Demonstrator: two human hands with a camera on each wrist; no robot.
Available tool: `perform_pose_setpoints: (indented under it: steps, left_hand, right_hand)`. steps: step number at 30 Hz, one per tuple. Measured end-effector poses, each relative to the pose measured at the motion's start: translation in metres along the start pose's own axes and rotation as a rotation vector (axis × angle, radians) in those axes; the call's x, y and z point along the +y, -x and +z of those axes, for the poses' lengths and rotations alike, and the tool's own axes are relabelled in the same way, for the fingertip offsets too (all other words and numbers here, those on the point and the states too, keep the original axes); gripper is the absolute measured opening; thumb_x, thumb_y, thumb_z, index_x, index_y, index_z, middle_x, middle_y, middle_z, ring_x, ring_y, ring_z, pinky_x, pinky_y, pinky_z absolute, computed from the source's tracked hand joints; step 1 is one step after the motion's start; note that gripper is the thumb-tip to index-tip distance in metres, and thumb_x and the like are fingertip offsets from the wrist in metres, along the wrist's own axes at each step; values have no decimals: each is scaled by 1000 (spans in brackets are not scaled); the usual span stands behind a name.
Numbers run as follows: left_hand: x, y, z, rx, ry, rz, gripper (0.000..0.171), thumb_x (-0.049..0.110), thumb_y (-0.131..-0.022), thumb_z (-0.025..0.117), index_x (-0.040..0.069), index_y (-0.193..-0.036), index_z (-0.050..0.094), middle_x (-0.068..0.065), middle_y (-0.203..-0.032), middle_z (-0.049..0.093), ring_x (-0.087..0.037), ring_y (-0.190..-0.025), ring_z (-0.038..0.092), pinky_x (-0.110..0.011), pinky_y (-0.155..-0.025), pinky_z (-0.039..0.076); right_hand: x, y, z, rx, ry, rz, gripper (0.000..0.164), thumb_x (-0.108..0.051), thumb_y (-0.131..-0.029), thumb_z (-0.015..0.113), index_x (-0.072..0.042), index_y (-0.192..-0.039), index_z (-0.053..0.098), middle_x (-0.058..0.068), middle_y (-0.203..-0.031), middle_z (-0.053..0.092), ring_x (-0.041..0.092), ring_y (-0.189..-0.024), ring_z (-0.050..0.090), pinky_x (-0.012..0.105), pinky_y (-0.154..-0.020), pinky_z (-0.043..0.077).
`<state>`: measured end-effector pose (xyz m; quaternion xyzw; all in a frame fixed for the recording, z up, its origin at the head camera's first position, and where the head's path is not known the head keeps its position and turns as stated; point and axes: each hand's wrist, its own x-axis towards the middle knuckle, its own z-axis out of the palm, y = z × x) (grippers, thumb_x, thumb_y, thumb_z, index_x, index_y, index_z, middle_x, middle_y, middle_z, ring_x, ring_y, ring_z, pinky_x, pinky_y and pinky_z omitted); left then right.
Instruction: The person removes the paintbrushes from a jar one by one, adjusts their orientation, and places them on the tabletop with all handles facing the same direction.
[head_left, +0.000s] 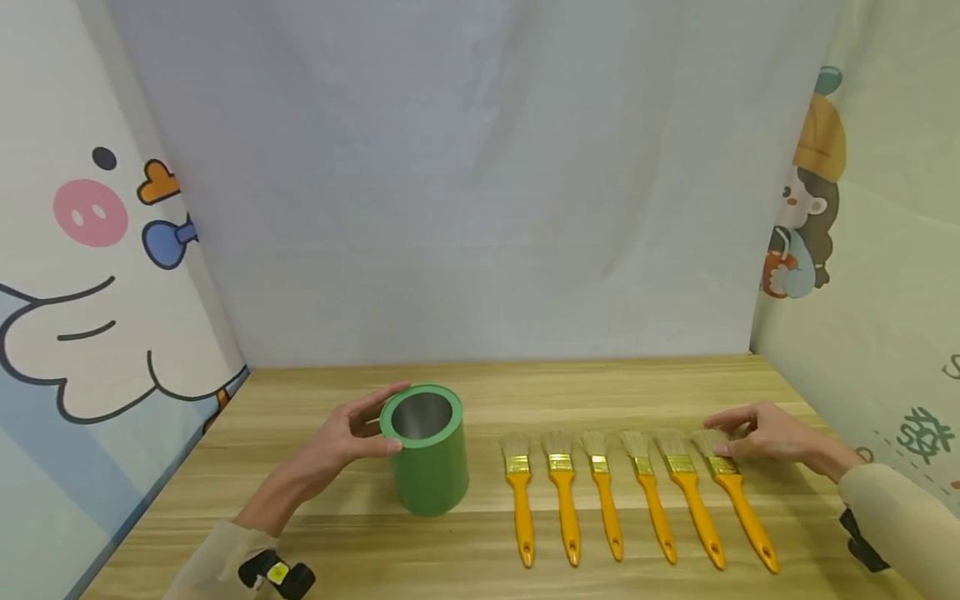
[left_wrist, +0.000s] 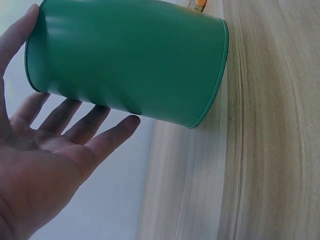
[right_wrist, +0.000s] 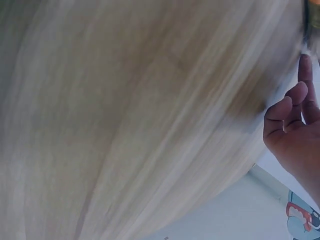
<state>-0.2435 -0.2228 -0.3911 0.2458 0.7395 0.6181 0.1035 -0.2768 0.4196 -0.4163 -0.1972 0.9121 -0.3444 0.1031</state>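
A green cylindrical can [head_left: 431, 475] with a dark hollow inside stands upright on the table. My left hand [head_left: 348, 437] holds its left side near the rim, thumb in front and fingers behind; the left wrist view shows the fingertips against the green wall [left_wrist: 130, 60]. Several paintbrushes with yellow-orange handles lie in a row right of the can, bristles away from me. At the rightmost paintbrush [head_left: 742, 504], my right hand [head_left: 768, 433] has its thumb and index finger at the bristles, pinching there. In the right wrist view only a sliver of that paintbrush [right_wrist: 314, 17] shows.
The leftmost paintbrush [head_left: 521, 508] lies a short gap from the can. Beneath everything is a wood-grain table [head_left: 337, 542]. A plain grey cloth [head_left: 450, 208] hangs behind it, with printed cloths [head_left: 75, 333] at both sides.
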Motion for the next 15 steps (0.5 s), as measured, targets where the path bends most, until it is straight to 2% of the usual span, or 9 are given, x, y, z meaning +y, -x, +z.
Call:
perform_pose_setpoints:
  steps: [3,10,15]
  left_hand:
    - [0,-1,0,3,-8,7,79,12,-95,77,15,-164,40,-19,-161,44,-46,-140,48,-52,-105,48]
    - [-1,0,-2,-18,-10,39,78,12,-96,75,12,-165,37,-22,-160,43,-48,-141,47,-52,-106,46]
    - [-1,4,-11,-36,17,30,66,19,-109,56,11,-168,29,-28,-164,34,-51,-146,38,-53,-106,48]
  right_hand:
    - [-4,0,0,18,-8,3,50,-15,-94,80,11,-134,66,21,-122,70,25,-104,62,30,-80,52]
    - [-24,1,-1,94,50,72,51,-23,-96,78,5,-136,67,20,-124,69,24,-102,59,38,-79,50]
    - [-48,0,3,196,123,43,50,-30,-99,75,3,-136,69,24,-126,67,26,-92,61,39,-71,51]
